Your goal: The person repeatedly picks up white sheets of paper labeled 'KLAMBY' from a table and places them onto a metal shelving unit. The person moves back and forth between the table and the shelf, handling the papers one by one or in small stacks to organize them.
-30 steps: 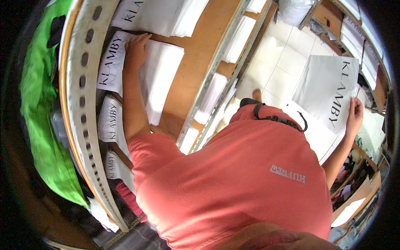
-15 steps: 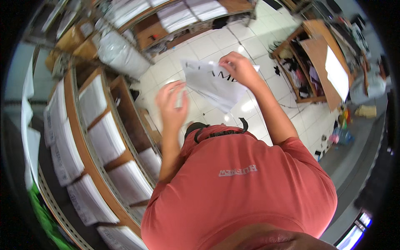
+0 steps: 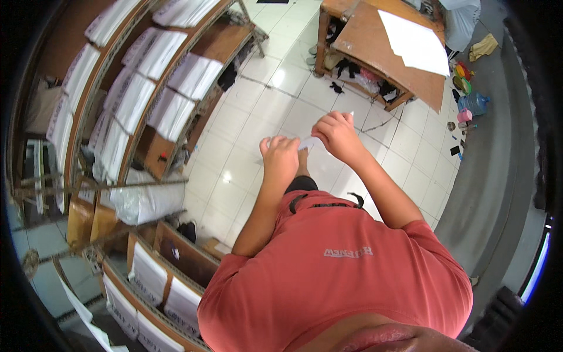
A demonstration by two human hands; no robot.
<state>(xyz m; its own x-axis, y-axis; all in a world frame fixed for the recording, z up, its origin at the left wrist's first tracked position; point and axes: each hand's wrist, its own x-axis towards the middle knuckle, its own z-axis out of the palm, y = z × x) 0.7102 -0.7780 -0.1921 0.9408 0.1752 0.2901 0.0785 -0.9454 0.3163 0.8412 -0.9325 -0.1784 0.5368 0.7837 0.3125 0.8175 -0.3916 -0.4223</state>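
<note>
Out in front of my body, over the tiled floor, both hands are raised with curled fingers. A thin white sheet [image 3: 314, 144], paper or plastic, stretches between them and hangs down a little, seen nearly edge-on. My left hand [image 3: 280, 154] is closed at its left edge. My right hand [image 3: 335, 136] pinches the other side, slightly higher and farther away, and a small white tip sticks out above its fingers. Most of the sheet is hidden behind the hands or blends into the pale floor.
Shelves [image 3: 176, 53] with stacks of white packs fill the left side, and a lower rack [image 3: 158, 252] is near my left. A wrapped white bundle [image 3: 146, 199] lies between them. A wooden table [image 3: 375, 41] stands ahead right; a grey ledge [image 3: 498, 152] runs along the right.
My view has turned left-to-right, with the shelves and table shifted. My left hand has gone from open beside the sheet to closed on it; the sheet now shows nearly edge-on.
</note>
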